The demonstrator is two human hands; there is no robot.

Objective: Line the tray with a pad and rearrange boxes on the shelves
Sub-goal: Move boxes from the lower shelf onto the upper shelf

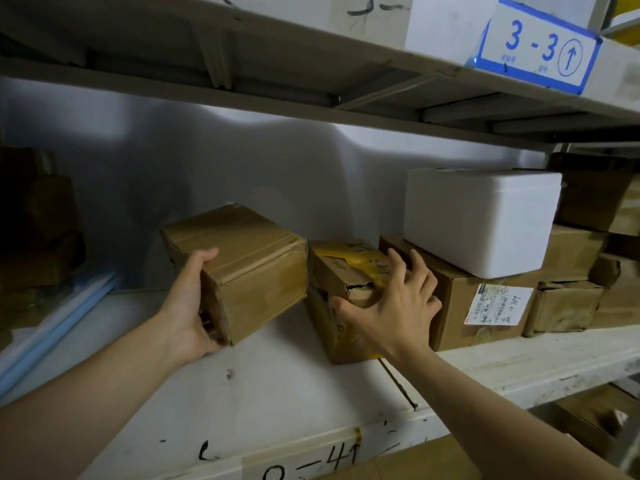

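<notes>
A taped brown cardboard box (249,268) stands on the white shelf (263,386) left of centre. My left hand (188,306) grips its near left end, thumb over the top edge and fingers under the side. Touching its right side sits a torn cardboard box with yellow tape (332,271). My right hand (391,303) lies spread over that box's front right corner, thumb against the torn front and fingers reaching past the top.
A labelled cardboard box (485,306) carries a white foam box (481,220) on the right, with more cartons (568,306) behind. Blue-white sheets (59,320) lean at the left. The upper shelf (311,81) hangs low overhead.
</notes>
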